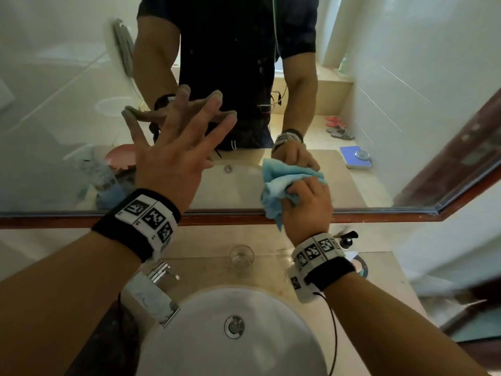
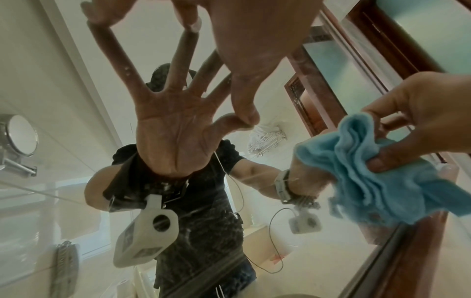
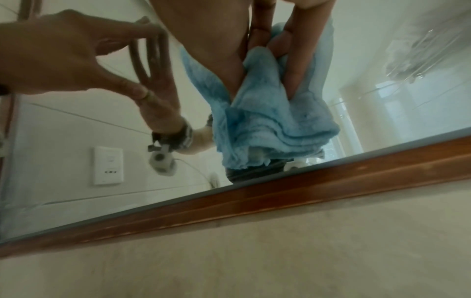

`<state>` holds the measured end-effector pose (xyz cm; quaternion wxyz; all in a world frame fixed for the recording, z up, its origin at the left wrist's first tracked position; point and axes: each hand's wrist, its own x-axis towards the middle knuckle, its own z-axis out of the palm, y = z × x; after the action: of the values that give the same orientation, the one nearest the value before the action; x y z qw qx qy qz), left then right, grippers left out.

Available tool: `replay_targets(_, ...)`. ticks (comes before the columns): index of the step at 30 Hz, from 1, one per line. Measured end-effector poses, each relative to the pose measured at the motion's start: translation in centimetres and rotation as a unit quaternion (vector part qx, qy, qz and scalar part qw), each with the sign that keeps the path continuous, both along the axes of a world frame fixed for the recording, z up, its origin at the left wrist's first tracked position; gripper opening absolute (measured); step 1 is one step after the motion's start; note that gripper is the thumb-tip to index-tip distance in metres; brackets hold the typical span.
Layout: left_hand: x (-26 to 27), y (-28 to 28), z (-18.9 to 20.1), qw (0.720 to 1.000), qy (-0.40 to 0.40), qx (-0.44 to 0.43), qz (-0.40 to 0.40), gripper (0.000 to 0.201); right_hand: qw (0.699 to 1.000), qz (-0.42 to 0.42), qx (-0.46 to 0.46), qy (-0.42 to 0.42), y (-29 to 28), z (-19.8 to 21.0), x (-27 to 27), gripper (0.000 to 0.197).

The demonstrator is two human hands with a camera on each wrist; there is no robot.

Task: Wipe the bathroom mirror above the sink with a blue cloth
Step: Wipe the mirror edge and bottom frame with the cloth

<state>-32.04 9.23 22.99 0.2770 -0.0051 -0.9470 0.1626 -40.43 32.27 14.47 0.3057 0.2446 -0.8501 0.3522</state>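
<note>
Blue cloth [image 1: 282, 187] — crumpled, fluffy — bunched against the mirror [image 1: 379, 109].

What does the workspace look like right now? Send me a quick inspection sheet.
Surface: mirror speckled; wooden frame.
Job's things: blue cloth bunched against the lower glass.
Clutter: drinking glass, tap, pump bottle around the sink.
Grips: left hand spread, fingertips on the glass; right hand grips the cloth.
Cables: black cord hangs from the right wristband.
Surroundings: pale tiled walls.
</note>
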Motion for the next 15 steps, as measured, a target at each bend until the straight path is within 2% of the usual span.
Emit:
replay_targets(1,-0.7,-0.3,0.0,0.994,-0.05,0.006,-0.099,0.087,1.0,-0.007,-0.002,-0.004,0.9,0.0,-0.5,0.014)
replay_targets(2,-1.1,-0.3,0.1,0.981,-0.043,0.051,-0.184,0.08,1.0,-0.013,0.001,-0.008,1.7,-0.1,-0.9,0.015)
replay_targets(3,-0.6,0.3,0.2,0.989,-0.001,0.065,-0.134,0.07,1.0,-0.017,0.008,-0.013,2.3,-0.1,-1.2,0.016)
replay_targets(4,0.1,0.9,0.3,0.997,0.031,0.064,-0.01,0.064,1.0,-0.02,0.014,-0.018,2.7,-0.2,-1.5,0.017)
replay_targets(5,0.7,1.1,0.4,0.993,0.081,0.065,0.058,0.064,0.999,-0.022,0.016,-0.022,2.8,-0.2,-1.6,0.017)
replay_targets(7,2.3,1.8,0.6,0.993,0.096,0.0,0.068,0.07,0.999,-0.026,0.009,-0.022,2.7,-0.3,-1.6,0.017)
replay_targets(9,1.8,1.3,0.5,0.995,0.07,-0.035,0.068,0.08,0.999,-0.032,0.004,-0.015,2.3,-0.5,-1.5,0.018)
replay_targets(11,1.5,1.1,1.0,0.994,0.048,-0.018,0.095,0.09,0.999,-0.033,0.004,-0.009,1.8,-0.8,-1.4,0.017)
replay_targets(15,2.0,1.3,0.4,0.996,0.042,0.005,0.075,0.092,1.0,-0.029,0.004,-0.001,0.3,-1.0,-0.7,0.019)
